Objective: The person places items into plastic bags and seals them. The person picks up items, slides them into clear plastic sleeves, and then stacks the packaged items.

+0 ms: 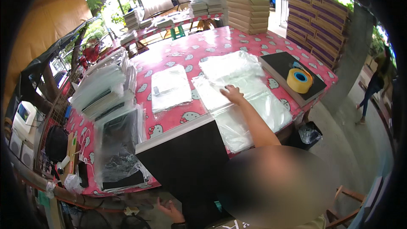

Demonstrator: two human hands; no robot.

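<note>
My right hand (232,94) reaches across a pile of clear plastic bags (267,110), its fingers apart and resting on the plastic. Below the table's front edge is my left hand (171,210), palm up with fingers spread and nothing visible in it. Between the two hands lies a large black board (186,157) with a pale strip along its far edge; it overhangs the near edge of the table. Left of the bags is a smaller stack of clear plastic sleeves (171,87).
The pink patterned tablecloth (199,51) covers the table. Plastic-wrapped black boards (121,140) and a tall wrapped stack (104,87) stand left. Yellow tape (299,80) sits on a dark board (275,61) at right. Brown packages (248,15) and cartons (316,23) are behind. A person (375,80) walks far right.
</note>
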